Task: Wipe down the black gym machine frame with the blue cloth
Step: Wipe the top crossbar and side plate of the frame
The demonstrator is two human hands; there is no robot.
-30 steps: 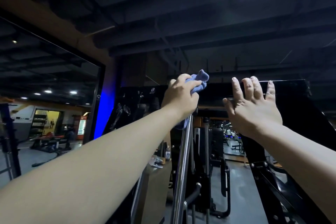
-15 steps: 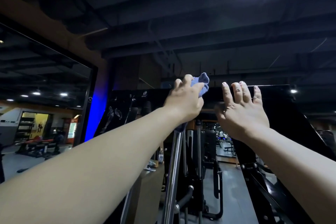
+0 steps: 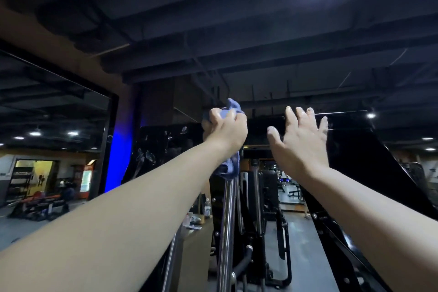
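Observation:
Both my arms reach up to the top crossbar of the black gym machine frame point(image 3: 350, 140). My left hand point(image 3: 227, 131) grips the bunched blue cloth point(image 3: 231, 166) against the top left part of the bar; cloth sticks out above my fingers and hangs below my wrist. My right hand point(image 3: 302, 142) is spread with straight fingers against the crossbar, just right of the left hand. The bar behind both hands is hidden.
Chrome guide rods point(image 3: 226, 232) run down from below the cloth. The frame's black side panel point(image 3: 369, 197) slopes down to the right. A large mirror point(image 3: 52, 125) and a blue light strip point(image 3: 118, 159) stand at left. A bottle point(image 3: 207, 208) sits on a ledge behind.
My left hand has turned and closed tighter round the cloth, shifting slightly left along the bar. My right hand has tilted, fingers still straight. The view has tipped upward a little.

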